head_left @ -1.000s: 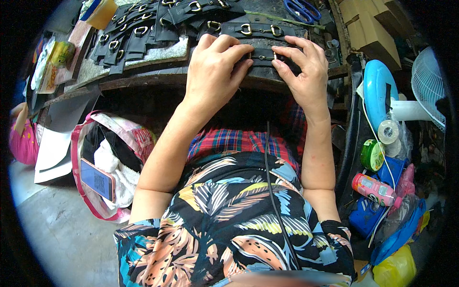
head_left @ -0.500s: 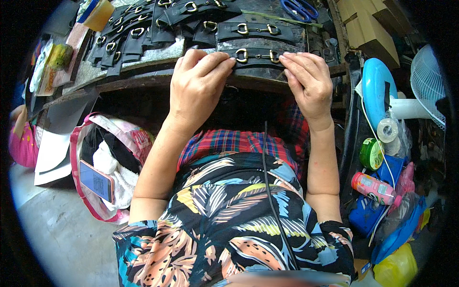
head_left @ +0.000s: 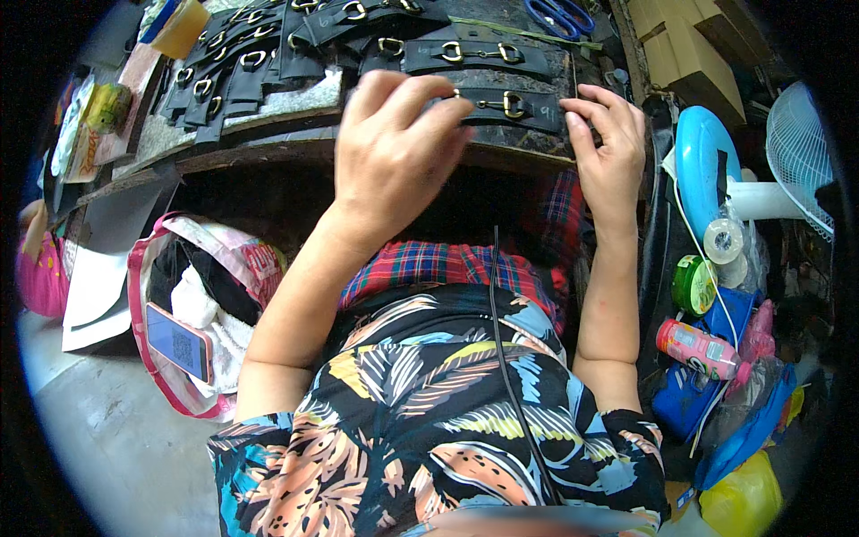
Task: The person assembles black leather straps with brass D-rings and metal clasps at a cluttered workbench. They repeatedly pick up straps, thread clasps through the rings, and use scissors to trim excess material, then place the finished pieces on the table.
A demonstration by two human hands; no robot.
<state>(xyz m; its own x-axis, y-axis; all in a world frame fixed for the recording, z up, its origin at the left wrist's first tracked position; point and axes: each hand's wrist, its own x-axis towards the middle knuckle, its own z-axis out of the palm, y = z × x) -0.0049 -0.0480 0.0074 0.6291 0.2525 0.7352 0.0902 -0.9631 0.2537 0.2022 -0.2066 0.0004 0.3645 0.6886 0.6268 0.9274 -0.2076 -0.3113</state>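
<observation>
A black leather strap (head_left: 540,109) with gold-coloured metal hardware lies flat along the near edge of the workbench (head_left: 295,148). My left hand (head_left: 394,148) is over its left end, with curled, slightly blurred fingers that hide that end and part of a metal ring. Whether they grip the strap cannot be made out. Off the strap's right end, my right hand (head_left: 611,148) hovers with fingers apart and nothing between them. Just behind, a similar black strap (head_left: 537,63) lies parallel, its rings and small linking clasp in view.
More black straps with gold rings (head_left: 242,85) are heaped at the left. Blue-handled scissors (head_left: 559,18) lie at the back. To the right stand a blue round stool (head_left: 702,148), a white fan (head_left: 801,161) and a pink bottle (head_left: 698,349). A bag with a phone (head_left: 179,340) is at lower left.
My right hand has let go of the strap's right end and moved right, its fingers parting. My left hand has shifted right, covering more of the strap's left end.
</observation>
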